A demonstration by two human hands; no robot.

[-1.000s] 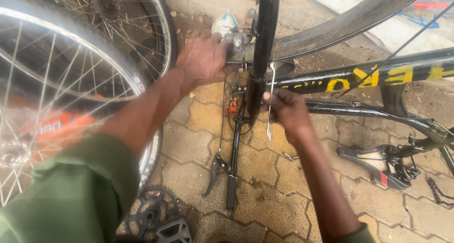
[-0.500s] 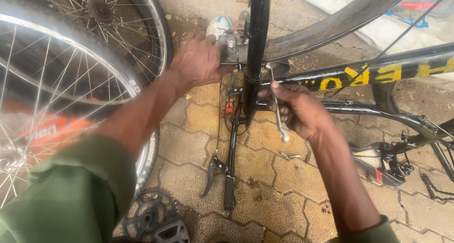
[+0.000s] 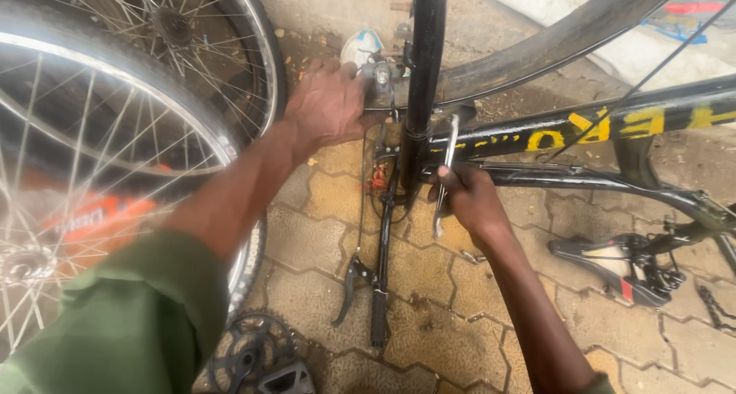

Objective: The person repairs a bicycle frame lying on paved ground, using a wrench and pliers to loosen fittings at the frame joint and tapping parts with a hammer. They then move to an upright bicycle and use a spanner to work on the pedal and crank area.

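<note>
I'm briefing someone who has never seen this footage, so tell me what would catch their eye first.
At centre, an upside-down black bicycle frame with yellow lettering, where the right hand grips a silver spanner beside the vertical black tube. The left hand presses on a metal fitting just left of that tube. Big spoked wheels fill the left side, above the paved ground.

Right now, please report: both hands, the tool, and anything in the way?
Left hand grips the brake part by the black tyre. Right hand holds a silver wrench at the frame. Handlebar lies below.
</note>
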